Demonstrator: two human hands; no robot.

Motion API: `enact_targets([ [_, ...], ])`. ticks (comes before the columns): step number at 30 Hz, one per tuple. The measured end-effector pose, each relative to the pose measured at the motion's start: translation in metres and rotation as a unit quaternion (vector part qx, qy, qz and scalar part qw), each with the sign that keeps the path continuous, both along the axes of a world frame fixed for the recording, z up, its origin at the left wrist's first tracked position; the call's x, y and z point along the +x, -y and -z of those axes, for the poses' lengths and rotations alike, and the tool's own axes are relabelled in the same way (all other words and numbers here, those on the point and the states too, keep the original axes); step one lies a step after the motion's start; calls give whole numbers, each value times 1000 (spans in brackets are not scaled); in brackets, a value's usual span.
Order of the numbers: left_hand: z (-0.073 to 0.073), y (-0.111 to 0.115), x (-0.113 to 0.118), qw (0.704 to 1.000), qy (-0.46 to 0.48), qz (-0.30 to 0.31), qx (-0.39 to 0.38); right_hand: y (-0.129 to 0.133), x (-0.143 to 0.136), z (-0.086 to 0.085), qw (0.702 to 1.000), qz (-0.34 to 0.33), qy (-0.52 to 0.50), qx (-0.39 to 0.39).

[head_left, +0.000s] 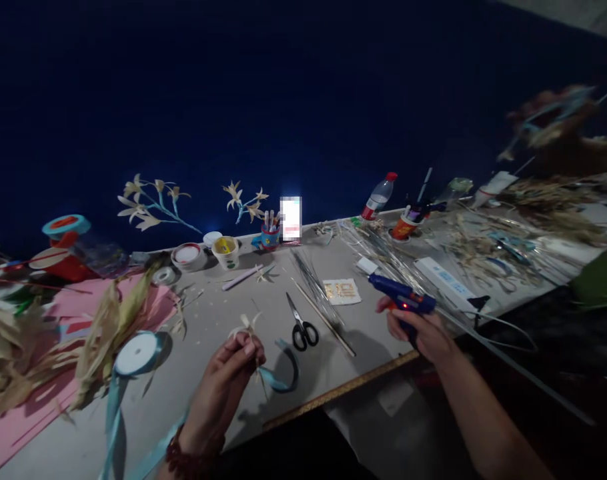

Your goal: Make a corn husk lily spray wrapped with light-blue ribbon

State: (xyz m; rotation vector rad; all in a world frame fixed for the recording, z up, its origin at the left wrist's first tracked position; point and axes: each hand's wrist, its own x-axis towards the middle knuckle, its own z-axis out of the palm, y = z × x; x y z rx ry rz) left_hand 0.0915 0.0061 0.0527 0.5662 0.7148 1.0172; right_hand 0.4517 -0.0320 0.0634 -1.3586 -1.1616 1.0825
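Pinched in the left hand (229,370), the corn-husk flower (248,324) lies at eight o'clock from the glue gun (396,289) (nozzle (372,279) towards ten) gripped in the right hand (430,335).

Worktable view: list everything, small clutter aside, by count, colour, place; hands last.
scissors: 1, black, centre
flower sprays: 2, cream, back left
tubs: 2, whitish, back left
mug: 1, blue, back
lit screen: 1, white, beside mug
bottle: 1, clear, back right
cup: 1, red, right of bottle
rods: many, silver, centre
ribbon roll: 1, blue, left
sheets: several, pink, left
husks: many, beige, both sides
strip: 1, white, right
glue gun: 1, blue, right hand
co-worker: 1, blurred, upper right
left hand: 1, bare, lower centre
right hand: 1, bare, right
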Motion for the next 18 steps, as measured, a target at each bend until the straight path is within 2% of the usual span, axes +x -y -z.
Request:
enact_targets([
  [3,-5,-1,7,1000,8,-16,6,12,-40,-7,997,-9,-79,-9],
  [6,-9,-1,13,1000,17,-20,15,20,-76,-3,995,-52,-87,-10],
  [10,-11,0,15,1000,15,-20,15,25,-113,2,993,-113,-5,-17],
  [13,-11,2,12,999,18,-22,17,23,-135,-8,990,-108,89,-10],
  [18,-11,6,7,999,37,-13,13,16,-156,-26,975,-101,187,70],
])
